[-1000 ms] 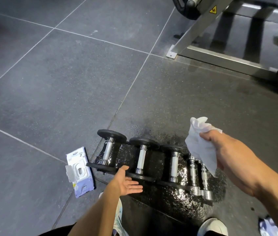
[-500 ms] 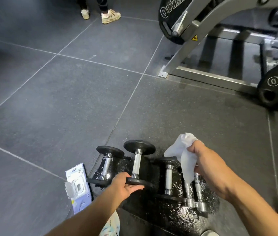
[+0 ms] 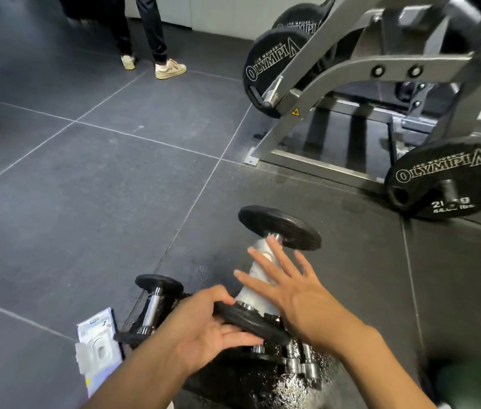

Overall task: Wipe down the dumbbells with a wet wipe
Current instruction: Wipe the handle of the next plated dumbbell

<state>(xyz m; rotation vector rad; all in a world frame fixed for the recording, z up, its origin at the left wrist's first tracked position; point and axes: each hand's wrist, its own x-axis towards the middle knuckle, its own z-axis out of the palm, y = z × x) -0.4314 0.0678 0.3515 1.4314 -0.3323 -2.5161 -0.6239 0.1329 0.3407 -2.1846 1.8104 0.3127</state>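
My left hand (image 3: pixel 204 329) grips the near black plate of a dumbbell (image 3: pixel 280 225) and holds it lifted and tilted, far plate up. My right hand (image 3: pixel 289 287) presses a white wet wipe (image 3: pixel 258 273) flat against its chrome handle, fingers spread. Another black dumbbell (image 3: pixel 156 296) lies on the floor at the left. Below my hands the ends of smaller chrome dumbbells (image 3: pixel 301 364) show on a wet, glittering patch of floor.
A pack of wet wipes (image 3: pixel 97 346) lies on the floor at the left. A grey weight machine (image 3: pixel 336 69) with black Olympia plates (image 3: pixel 445 178) stands at the right. A person's legs and shoes (image 3: pixel 168 67) are at the back.
My left hand has lifted the second dumbbell off the floor and tilted it up. My right hand has come down and laid the wipe on its handle. The view has tipped upward.
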